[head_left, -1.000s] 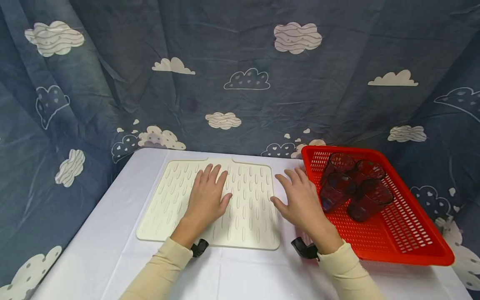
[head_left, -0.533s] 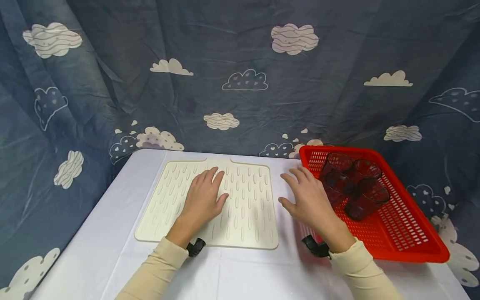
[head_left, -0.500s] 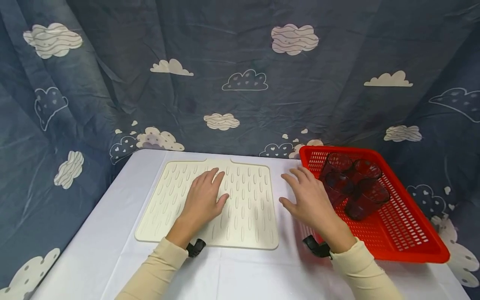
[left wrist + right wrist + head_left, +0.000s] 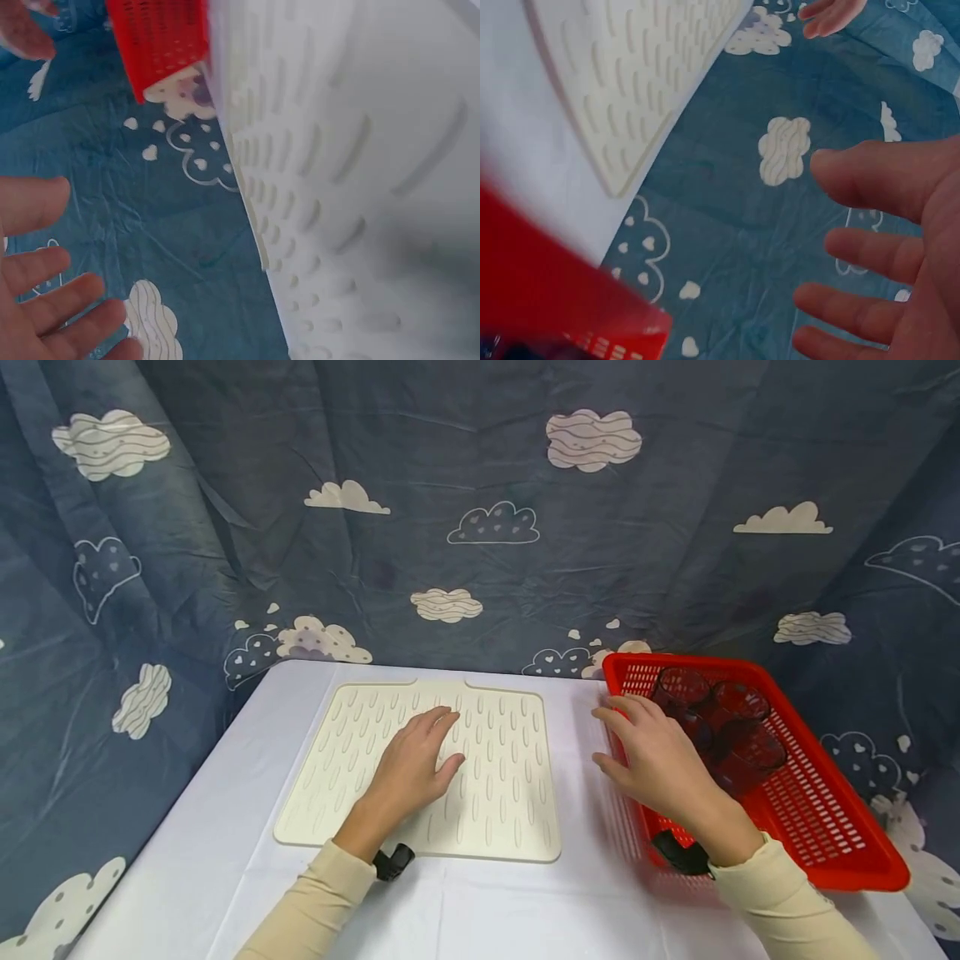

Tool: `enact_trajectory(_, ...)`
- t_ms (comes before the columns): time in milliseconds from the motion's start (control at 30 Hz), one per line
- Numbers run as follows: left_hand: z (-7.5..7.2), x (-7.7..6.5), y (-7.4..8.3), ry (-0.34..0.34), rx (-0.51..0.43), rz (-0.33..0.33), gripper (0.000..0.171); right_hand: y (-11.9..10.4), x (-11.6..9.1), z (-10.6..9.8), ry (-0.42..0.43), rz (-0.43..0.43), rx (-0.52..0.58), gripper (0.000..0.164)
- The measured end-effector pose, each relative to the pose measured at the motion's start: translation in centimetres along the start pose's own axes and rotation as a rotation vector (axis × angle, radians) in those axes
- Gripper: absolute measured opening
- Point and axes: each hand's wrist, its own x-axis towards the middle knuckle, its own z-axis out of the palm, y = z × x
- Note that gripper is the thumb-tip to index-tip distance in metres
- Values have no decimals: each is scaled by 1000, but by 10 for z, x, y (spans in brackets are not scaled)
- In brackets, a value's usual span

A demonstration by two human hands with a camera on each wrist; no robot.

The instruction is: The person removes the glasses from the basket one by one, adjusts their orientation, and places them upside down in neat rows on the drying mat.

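My left hand [image 4: 408, 762] hovers over a cream drying mat [image 4: 491, 810] with raised oval ridges, fingers relaxed and holding nothing. In the left wrist view its fingers [image 4: 64, 300] are spread apart from the mat. My right hand [image 4: 663, 760] hangs over the left rim of a red plastic basket [image 4: 847, 785], fingers loosely bent and nothing in them. Several dark, see-through drinking glasses [image 4: 750, 752] stand grouped in the basket's back left part; the right hand overlaps the nearest of them in the head view.
A white cloth covers the table [image 4: 480, 910], with the mat in the middle and the basket at the right edge. Behind and at both sides hangs a dark blue curtain [image 4: 405, 552] with cloud prints. A black wrist strap [image 4: 682, 853] sits on the right wrist.
My right hand has moved right, from beside the mat to over the basket's left rim. The left hand has stayed over the mat, its fingers drawn slightly back.
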Motion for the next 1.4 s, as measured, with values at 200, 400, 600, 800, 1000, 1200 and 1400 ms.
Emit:
enact_trajectory(200,-4,3,2,-58,-262,-106,52,21,-8,-9,-26,25,37,58)
enact_trajectory(400,-5,5,5,-69,-411,-176,51,44,-14,-18,-52,70,67,59)
enact_trajectory(600,-5,7,10,-77,-474,-196,51,62,-21,-23,-85,103,74,60)
enact_trajectory(800,1,11,19,-97,-517,-188,50,80,-30,-20,-105,138,63,60)
enact_trajectory(1000,8,14,27,-114,-556,-180,50,94,-34,-15,-122,155,94,60)
enact_trajectory(1200,14,18,36,-142,-603,-174,50,103,-31,-10,-148,178,111,64)
enact_trajectory(1400,18,22,44,-170,-618,-165,49,107,-26,-7,-176,206,80,70)
